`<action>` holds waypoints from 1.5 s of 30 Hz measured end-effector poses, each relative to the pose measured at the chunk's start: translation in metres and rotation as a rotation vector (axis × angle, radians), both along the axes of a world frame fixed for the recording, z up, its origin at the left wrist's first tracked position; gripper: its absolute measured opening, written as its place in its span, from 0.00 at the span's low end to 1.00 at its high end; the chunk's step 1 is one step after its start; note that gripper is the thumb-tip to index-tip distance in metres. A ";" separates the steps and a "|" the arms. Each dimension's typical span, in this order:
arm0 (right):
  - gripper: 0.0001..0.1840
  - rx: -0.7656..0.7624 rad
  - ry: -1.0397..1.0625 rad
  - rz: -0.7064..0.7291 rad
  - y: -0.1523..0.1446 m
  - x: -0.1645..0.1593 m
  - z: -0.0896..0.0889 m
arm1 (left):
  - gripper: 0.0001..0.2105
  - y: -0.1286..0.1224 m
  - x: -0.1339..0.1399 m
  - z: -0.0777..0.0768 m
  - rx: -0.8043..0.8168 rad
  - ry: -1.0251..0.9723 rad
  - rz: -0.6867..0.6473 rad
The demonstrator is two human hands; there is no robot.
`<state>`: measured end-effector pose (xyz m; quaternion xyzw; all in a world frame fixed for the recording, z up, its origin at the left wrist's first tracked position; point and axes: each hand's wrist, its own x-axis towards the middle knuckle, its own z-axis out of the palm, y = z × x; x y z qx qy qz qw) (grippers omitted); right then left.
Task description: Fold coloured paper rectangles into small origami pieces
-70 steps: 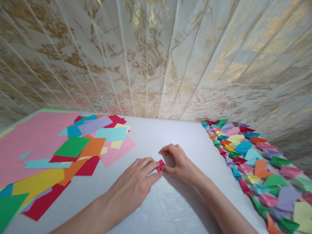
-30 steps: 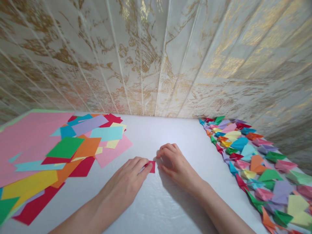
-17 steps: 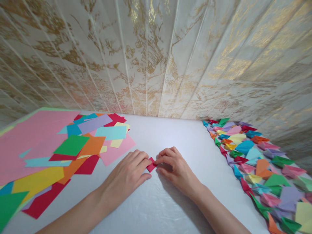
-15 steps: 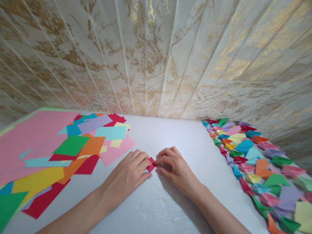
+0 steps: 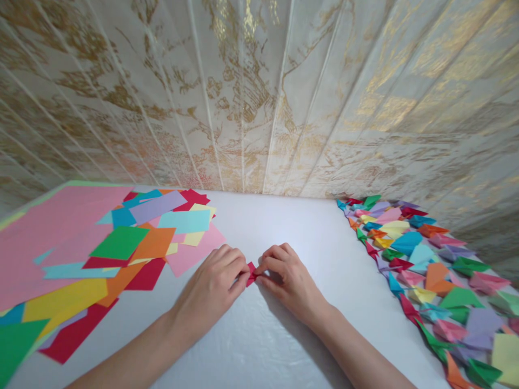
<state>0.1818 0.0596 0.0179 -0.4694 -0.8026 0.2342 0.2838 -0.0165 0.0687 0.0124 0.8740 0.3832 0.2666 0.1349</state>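
Note:
A small folded piece of red paper [image 5: 251,274] lies at the middle of the white table, between my two hands. My left hand [image 5: 221,275] pinches its left side between thumb and fingers. From the other side, my right hand [image 5: 286,278] closes thumb and forefinger on the right edge. The fingertips cover both side corners of the paper, so only its middle and its upper and lower tips show.
Loose coloured paper pieces, among them a green sheet [image 5: 119,242], overlap on large pink sheets [image 5: 60,221] at left. Many folded paper figures, such as an orange one [image 5: 438,278], crowd the right side of the white table [image 5: 279,216]. A gold-patterned curtain [image 5: 243,108] hangs behind.
My left thumb has risen to meet the fingers at the red paper's left side. My right thumb and forefinger have drawn together on its right edge. The paper has shifted slightly left.

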 end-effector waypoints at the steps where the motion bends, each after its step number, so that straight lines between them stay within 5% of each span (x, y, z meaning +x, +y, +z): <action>1: 0.07 -0.009 0.010 -0.005 0.000 -0.001 0.000 | 0.07 0.000 0.000 0.000 -0.007 -0.005 0.011; 8: 0.07 -0.102 0.015 -0.118 -0.001 -0.010 0.002 | 0.09 -0.001 0.002 0.000 -0.023 0.025 0.062; 45: 0.07 -0.069 -0.119 -0.258 -0.002 -0.027 0.002 | 0.07 -0.003 0.006 -0.006 -0.153 0.036 0.239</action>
